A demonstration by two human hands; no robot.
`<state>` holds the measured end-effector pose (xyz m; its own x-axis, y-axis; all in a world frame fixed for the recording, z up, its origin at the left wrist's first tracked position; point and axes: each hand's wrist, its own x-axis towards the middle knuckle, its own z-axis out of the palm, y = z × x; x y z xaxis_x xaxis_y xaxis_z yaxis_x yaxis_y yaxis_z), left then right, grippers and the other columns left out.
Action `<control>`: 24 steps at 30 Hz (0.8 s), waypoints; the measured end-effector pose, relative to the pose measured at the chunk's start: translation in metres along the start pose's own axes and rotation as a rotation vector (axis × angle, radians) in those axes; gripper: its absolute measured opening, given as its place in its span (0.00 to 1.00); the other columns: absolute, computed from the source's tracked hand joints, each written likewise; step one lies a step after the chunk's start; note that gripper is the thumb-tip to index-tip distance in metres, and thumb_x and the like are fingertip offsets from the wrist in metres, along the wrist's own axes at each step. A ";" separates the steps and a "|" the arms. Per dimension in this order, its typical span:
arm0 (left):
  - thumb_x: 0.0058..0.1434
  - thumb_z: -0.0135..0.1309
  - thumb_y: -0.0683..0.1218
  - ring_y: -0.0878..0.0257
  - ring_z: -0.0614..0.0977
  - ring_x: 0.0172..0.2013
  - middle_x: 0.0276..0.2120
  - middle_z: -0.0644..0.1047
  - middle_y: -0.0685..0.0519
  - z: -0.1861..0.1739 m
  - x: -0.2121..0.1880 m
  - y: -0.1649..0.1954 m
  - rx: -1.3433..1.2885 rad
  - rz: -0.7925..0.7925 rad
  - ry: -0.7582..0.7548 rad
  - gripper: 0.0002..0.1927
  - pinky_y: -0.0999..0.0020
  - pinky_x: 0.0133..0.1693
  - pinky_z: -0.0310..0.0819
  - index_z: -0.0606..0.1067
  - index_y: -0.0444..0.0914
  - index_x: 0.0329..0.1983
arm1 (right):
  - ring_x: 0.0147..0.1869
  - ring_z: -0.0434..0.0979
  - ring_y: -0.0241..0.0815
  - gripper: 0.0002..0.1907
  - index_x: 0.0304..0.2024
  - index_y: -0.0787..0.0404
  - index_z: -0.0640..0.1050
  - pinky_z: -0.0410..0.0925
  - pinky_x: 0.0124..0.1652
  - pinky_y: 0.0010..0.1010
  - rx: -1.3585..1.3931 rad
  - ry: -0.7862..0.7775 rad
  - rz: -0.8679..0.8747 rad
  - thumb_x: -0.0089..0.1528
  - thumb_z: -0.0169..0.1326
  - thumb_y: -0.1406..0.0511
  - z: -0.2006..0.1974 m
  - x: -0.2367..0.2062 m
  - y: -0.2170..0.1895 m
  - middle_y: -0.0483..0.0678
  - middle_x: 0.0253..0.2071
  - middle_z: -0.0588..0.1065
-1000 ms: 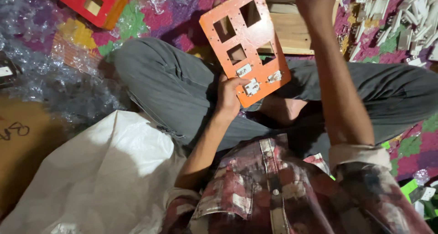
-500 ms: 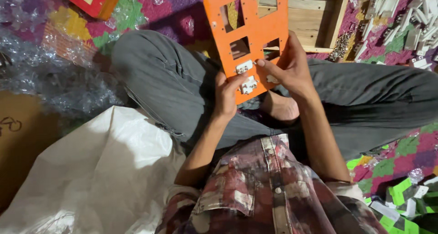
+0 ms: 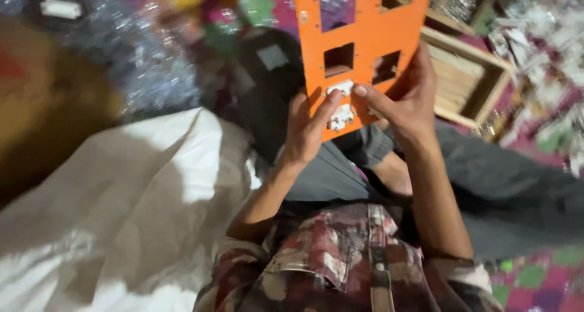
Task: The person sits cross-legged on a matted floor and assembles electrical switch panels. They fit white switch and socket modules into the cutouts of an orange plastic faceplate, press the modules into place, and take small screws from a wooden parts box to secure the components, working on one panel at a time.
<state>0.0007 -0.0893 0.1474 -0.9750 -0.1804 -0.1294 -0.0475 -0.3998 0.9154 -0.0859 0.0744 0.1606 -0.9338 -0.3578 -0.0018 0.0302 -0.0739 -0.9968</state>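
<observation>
I hold an orange plastic panel with several square cut-outs upright in front of me. My left hand grips its lower left edge, thumb lying on small white parts set in the bottom cut-outs. My right hand holds the panel's lower right side from behind, its thumb pressing on the white parts. I sit cross-legged in grey trousers and a checked shirt.
A wooden box lies on the floor behind the panel at the right. A large white sack spreads at my left. Crumpled clear plastic wrap and a patterned mat cover the floor; small white pieces are heaped at top right.
My right hand came down from the far side and took hold of the panel. The panel has risen closer to the camera, and the view has swung left.
</observation>
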 end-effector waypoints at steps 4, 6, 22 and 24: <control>0.74 0.56 0.46 0.70 0.78 0.41 0.42 0.80 0.52 -0.028 -0.028 0.033 0.146 0.090 0.252 0.15 0.74 0.43 0.74 0.77 0.30 0.56 | 0.51 0.74 0.34 0.30 0.59 0.64 0.67 0.72 0.54 0.26 0.057 -0.180 -0.055 0.62 0.71 0.74 0.057 0.012 -0.026 0.46 0.50 0.73; 0.71 0.58 0.46 0.70 0.81 0.36 0.37 0.82 0.53 -0.051 -0.043 0.048 0.288 0.110 0.429 0.14 0.75 0.39 0.75 0.79 0.30 0.51 | 0.48 0.74 0.34 0.30 0.60 0.65 0.67 0.71 0.47 0.25 0.054 -0.261 -0.118 0.61 0.70 0.75 0.097 0.019 -0.030 0.47 0.50 0.73; 0.69 0.58 0.44 0.66 0.81 0.44 0.45 0.80 0.51 -0.160 -0.086 0.054 -0.028 0.261 0.622 0.14 0.69 0.46 0.77 0.76 0.32 0.54 | 0.27 0.72 0.29 0.23 0.51 0.64 0.68 0.63 0.24 0.22 0.140 -0.399 0.139 0.60 0.67 0.76 0.229 0.002 -0.028 0.44 0.34 0.75; 0.70 0.54 0.47 0.62 0.82 0.49 0.49 0.80 0.50 -0.170 -0.084 0.049 -0.224 0.224 0.555 0.17 0.65 0.50 0.78 0.75 0.32 0.58 | 0.30 0.71 0.28 0.24 0.55 0.64 0.70 0.64 0.27 0.22 0.216 -0.420 0.126 0.61 0.66 0.77 0.228 0.004 -0.025 0.43 0.42 0.78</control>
<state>0.1173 -0.2461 0.1385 -0.6955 -0.6964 -0.1772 0.2499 -0.4656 0.8490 -0.0089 -0.1368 0.2036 -0.6950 -0.7177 -0.0442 0.2484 -0.1820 -0.9514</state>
